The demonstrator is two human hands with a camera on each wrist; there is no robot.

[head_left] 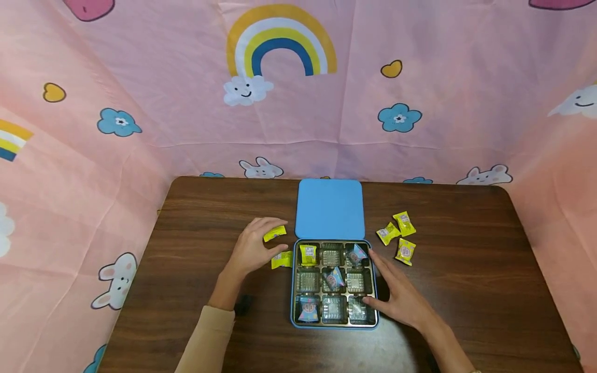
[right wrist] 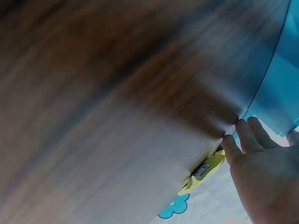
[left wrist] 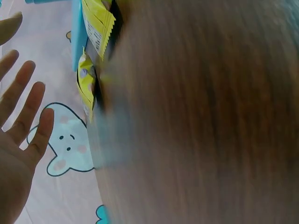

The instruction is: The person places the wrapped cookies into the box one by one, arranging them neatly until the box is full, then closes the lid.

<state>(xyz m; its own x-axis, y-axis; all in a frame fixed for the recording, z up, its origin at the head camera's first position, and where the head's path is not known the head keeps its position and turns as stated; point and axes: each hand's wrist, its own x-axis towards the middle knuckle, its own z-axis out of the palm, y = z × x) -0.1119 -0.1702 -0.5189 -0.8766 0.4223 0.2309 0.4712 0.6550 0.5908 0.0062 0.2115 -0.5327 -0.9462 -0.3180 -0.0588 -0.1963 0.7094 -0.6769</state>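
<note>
A pink cloth backdrop (head_left: 186, 77) printed with rainbows, hearts, flowers and rabbits rose behind a dark wood-grained table (head_left: 466, 290). On it, nearer the person, sat a square blue-rimmed tin (head_left: 335, 327) with rounded corners, its metallic-toned insert divided into nine compartments, three by three, with ribbed floors showing in five. A plain, matte-looking blue lid (head_left: 329, 209), rounded at the corners, lay directly behind the tin.

The person's right hand (head_left: 401, 295) rested at the tin's right side, fingers extended along the rim and thumb reaching to the near right compartment. The left hand (head_left: 254, 246) was spread, gripping nothing that could be made out, its thumb and fingers to either side of a loose yellow packet (head_left: 275, 233); whether they touched could not be told.

A second yellow packet (head_left: 282, 259) lay just beside the tin's left wall. Three more yellow packets (head_left: 403, 223), glossy and crimped at the ends, were grouped to the right of the lid. Inside, a printed yellow packet (head_left: 308, 255) filled the far left compartment, while blue packets with pink tones occupied the far right (head_left: 356, 255), the centre (head_left: 334, 278) and the near left (head_left: 308, 310).
</note>
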